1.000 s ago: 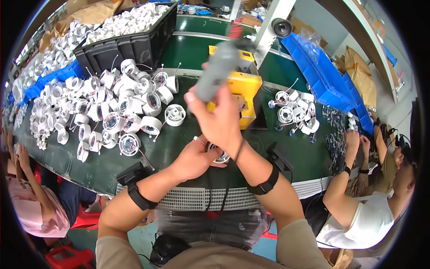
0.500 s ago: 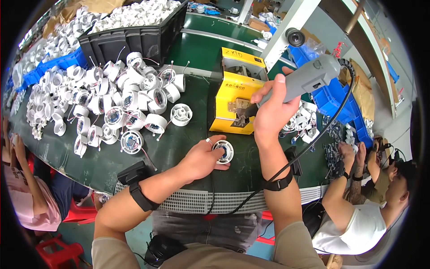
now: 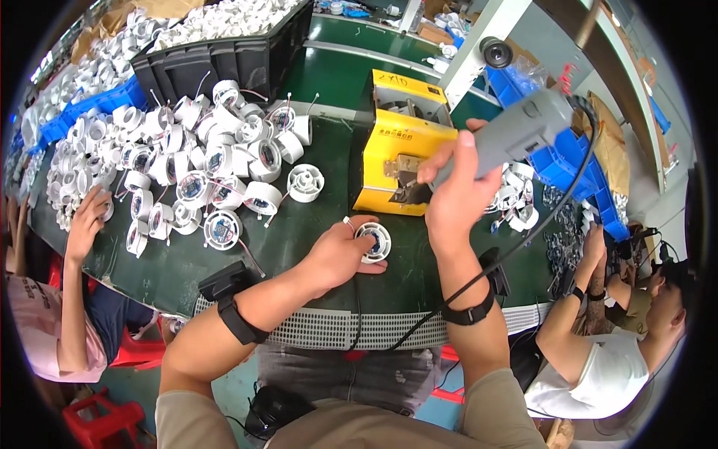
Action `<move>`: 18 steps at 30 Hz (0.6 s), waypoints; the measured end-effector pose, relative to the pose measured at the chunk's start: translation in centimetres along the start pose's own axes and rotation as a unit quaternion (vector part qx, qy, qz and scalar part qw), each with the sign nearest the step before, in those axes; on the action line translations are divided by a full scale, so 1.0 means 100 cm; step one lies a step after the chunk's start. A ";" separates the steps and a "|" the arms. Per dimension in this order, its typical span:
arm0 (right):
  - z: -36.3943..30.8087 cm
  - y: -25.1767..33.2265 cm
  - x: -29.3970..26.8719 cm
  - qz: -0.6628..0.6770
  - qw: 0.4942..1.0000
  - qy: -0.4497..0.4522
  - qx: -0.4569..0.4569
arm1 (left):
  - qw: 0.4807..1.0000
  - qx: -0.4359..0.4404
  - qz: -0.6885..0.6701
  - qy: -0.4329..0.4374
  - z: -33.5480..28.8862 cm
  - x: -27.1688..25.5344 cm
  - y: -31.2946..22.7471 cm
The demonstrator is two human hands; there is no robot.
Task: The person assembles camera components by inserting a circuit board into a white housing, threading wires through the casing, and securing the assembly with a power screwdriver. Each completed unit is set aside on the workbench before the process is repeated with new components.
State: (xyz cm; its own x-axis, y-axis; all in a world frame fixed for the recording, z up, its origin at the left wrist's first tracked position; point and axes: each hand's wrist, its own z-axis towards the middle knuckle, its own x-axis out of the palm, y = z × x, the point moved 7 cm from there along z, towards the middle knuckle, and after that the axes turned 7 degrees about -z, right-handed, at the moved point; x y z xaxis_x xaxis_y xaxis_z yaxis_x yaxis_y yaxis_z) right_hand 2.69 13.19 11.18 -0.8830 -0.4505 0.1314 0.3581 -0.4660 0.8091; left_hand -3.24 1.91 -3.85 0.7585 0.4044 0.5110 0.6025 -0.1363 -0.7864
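Note:
My left hand [image 3: 338,254] grips a round white plastic housing [image 3: 379,253] close to the table's front edge. A blue circuit board shows inside the housing's ring. My right hand [image 3: 458,193] is wrapped around a grey electric screwdriver [image 3: 516,133], whose black cord hangs down past my forearm. The screwdriver's front end points at the outlet on the yellow screw feeder [image 3: 407,142]; my fingers hide part of it, so contact cannot be made out.
White housings with wires [image 3: 224,153] are heaped to the left, behind them a black crate [image 3: 217,71] full of white parts. Blue bins [image 3: 561,161] and more housings [image 3: 516,198] lie right. A co-worker's hand [image 3: 90,217] touches the left heap; another person [image 3: 591,367] sits right.
A co-worker's hand at the left has reached forward to the heap of white parts. My hands hold the same things and have barely shifted.

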 end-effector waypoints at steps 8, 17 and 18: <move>-0.050 0.004 0.003 0.071 0.995 0.060 0.036 | 1.000 0.016 -0.016 -0.001 0.000 0.000 0.000; -0.053 -0.005 0.005 0.073 0.994 0.066 0.040 | 1.000 0.021 0.002 -0.001 -0.002 0.003 -0.004; -0.053 -0.005 0.006 0.069 0.995 0.069 0.035 | 1.000 0.018 0.005 -0.002 -0.002 0.003 -0.004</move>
State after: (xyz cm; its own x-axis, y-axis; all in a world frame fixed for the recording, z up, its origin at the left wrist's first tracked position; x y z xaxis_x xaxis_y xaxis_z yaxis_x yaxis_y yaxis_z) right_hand 3.60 9.12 7.81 -0.7748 -0.6095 0.1679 0.4472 -0.3406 0.8270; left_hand -3.22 1.85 -3.32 0.7631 0.4063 0.5026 0.5863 -0.1081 -0.8029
